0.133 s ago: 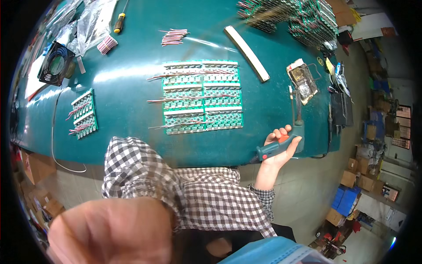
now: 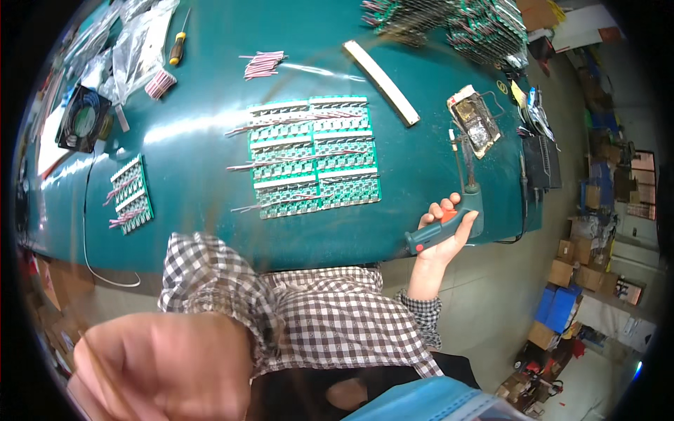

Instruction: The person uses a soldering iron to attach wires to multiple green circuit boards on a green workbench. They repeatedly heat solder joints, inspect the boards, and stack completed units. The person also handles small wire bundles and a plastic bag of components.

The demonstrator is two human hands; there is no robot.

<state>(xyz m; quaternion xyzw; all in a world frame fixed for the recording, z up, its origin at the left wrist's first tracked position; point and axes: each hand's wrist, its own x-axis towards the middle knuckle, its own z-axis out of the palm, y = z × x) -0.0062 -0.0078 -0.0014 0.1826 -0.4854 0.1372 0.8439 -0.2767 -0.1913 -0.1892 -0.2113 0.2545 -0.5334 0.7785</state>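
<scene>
Left hand (image 2: 158, 368) fisted close; right hand (image 2: 441, 228) gripping.

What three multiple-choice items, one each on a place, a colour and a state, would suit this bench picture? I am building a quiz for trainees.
1. Where does the block of green circuit boards lie?
A. middle of the teal table
B. on the floor
C. in a box

2. What colour is the screwdriver handle?
A. blue
B. yellow and black
C. white

3. What is the right hand doing?
A. lying flat
B. pointing
C. gripping the teal and orange soldering gun

Answers: 1 A, boards sit mid-table; 2 B, handle shows both colours; 3 C, fingers wrap the grip.
</scene>
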